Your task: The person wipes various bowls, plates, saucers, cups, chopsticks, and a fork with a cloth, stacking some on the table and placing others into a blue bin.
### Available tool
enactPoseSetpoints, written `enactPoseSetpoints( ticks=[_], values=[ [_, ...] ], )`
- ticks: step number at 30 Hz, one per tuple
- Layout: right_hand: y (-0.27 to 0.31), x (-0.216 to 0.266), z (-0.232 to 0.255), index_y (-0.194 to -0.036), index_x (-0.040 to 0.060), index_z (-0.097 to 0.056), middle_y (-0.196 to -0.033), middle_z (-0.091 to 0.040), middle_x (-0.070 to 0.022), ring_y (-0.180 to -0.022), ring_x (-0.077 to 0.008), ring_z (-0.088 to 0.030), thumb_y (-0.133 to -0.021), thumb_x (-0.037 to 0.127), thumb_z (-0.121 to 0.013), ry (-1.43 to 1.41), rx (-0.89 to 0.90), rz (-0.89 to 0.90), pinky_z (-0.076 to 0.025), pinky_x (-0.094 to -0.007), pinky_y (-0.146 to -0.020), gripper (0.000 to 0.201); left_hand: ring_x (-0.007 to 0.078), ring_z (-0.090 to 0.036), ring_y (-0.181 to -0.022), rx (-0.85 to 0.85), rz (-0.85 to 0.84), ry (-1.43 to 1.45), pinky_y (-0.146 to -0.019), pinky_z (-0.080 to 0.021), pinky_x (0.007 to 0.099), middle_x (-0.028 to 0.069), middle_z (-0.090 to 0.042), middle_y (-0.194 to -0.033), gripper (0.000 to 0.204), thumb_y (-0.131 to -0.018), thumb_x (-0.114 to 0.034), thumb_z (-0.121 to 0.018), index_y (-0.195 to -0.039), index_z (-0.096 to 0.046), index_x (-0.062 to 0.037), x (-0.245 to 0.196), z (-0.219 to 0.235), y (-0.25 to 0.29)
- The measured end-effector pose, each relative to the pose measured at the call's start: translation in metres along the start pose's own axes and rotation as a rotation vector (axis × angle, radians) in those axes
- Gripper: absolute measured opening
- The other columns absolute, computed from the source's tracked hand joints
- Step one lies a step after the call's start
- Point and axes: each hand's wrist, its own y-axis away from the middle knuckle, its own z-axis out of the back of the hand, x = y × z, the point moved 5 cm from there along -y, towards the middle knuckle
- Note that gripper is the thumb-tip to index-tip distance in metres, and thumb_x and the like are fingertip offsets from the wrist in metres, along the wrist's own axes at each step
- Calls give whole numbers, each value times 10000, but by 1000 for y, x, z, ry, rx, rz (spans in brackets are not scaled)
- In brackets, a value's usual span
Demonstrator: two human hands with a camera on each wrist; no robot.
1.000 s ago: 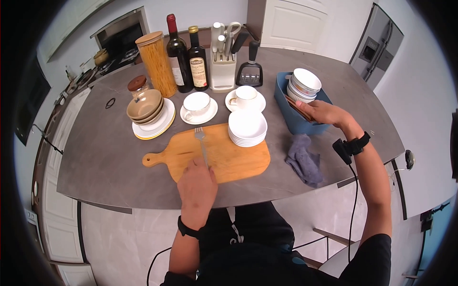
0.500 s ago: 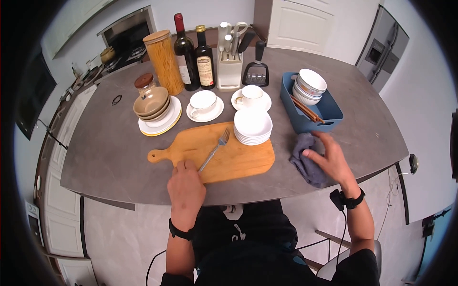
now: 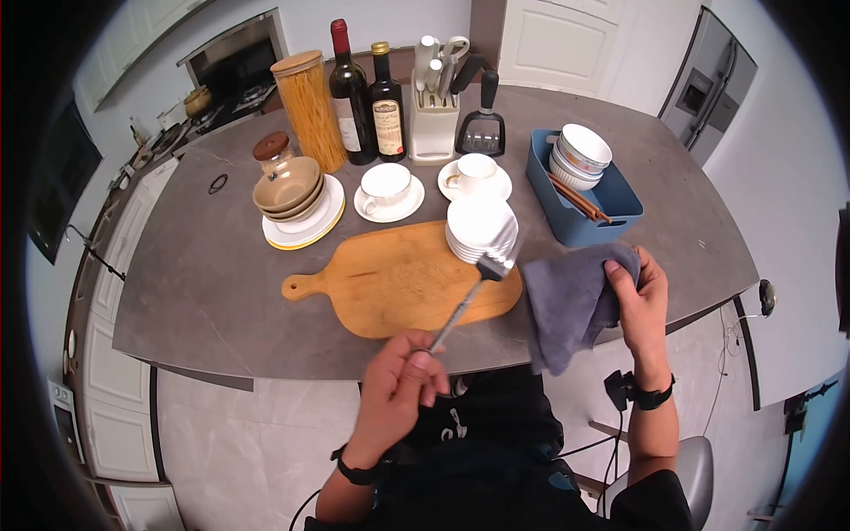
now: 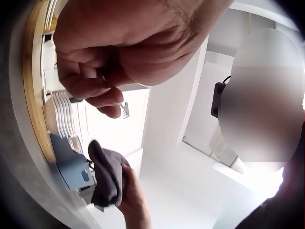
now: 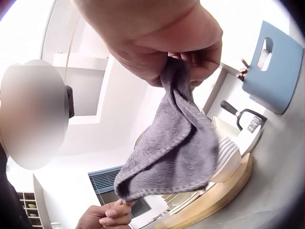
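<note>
In the head view my left hand pinches a metal fork by its handle, tines up, over the front edge of the wooden cutting board. My right hand grips a grey-purple cloth by its upper corner, and the rest hangs down to the right of the board. The right wrist view shows the cloth drooping from curled fingers. From the left wrist, the fork's tines show beyond the fingertips, while most of its handle is hidden by the hand.
A stack of white dishes sits on the board's right end. Behind it are two cups on saucers, bottles, a knife block and a pasta jar. A blue basket with bowls and chopsticks stands right, stacked brown bowls left.
My right hand has left the basket, taken hold of the cloth and lifted it from the table. My left hand has raised the fork off the board.
</note>
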Motion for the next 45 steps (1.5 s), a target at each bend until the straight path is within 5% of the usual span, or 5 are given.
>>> enactPoseSetpoints(
  ticks=[6, 16, 24, 40, 45],
  values=[
    [22, 26, -27, -986, 13, -636, -856, -607, 48, -809, -37, -513, -941, 90, -643, 49, -41, 121, -416, -203, -773, 89, 73, -527, -609, 111, -31, 65, -590, -440, 206, 64, -647, -772, 259, -1104, -148, -393, -1212, -560, 17, 10, -35, 3],
    [88, 2, -97, -1369, -40, -486, -1258, -593, -97, -1164, -180, -588, -1058, 375, -547, -920, 6, -113, -461, -341, -1021, 523, 48, -412, -592, 61, -115, -180, -572, -360, 228, -27, -463, -647, 180, -1096, -160, -441, -1161, -517, -10, 29, -67, 16],
    [84, -23, -90, -1210, 8, -598, -1051, -689, -60, -890, -126, -660, -997, 297, -686, -826, 53, -289, -540, -274, -784, 370, 442, -621, -594, 97, -214, -368, -518, -464, 435, 211, -558, -644, 165, -975, -45, -541, -1138, -545, -24, 29, -85, 28],
    [29, -31, -55, -1251, 10, -609, -1175, -697, -127, -1045, -237, -688, -1031, 461, -570, -917, 4, -406, -568, -386, -911, 503, 367, -603, -548, 69, -443, -723, -504, -451, 401, 158, -569, -659, 109, -953, -1, -519, -1050, -565, -21, 14, -82, 20],
    [-3, -40, -8, -1329, 58, -588, -1271, -664, -137, -1153, -298, -647, -1028, 529, -529, -1173, -13, -252, -525, -453, -1009, 562, 112, -517, -528, 87, -76, -387, -526, -424, 299, 103, -523, -645, 62, -995, -29, -509, -1037, -555, -29, 27, -62, 36]
  ],
)
